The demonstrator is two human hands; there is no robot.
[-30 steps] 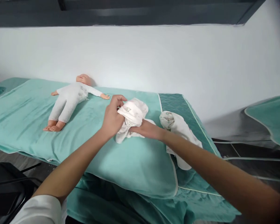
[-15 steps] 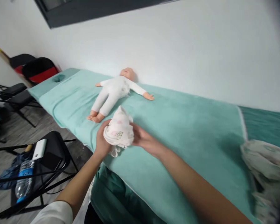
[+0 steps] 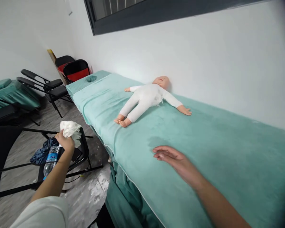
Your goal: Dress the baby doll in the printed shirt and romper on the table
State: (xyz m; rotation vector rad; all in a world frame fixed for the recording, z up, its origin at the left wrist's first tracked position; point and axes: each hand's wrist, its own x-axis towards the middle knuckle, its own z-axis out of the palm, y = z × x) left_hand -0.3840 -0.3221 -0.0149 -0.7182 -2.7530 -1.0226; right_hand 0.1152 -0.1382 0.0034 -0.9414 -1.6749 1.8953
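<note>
My left hand is closed around a bunched white cloth and holds it out over a black folding chair at the left. My right hand lies open, fingers stretched, just above the teal cover of the long table. A baby doll in a white suit lies on its back near the wall, beyond my right hand and apart from it.
On the black chair sit a water bottle and a dark blue cloth. More folding chairs and a red-and-black one stand at the far left. A second teal-covered table is at the left edge.
My left hand has carried the white cloth off the table to the left, over the chair. My right hand has let go of it and opened. The view has swung left.
</note>
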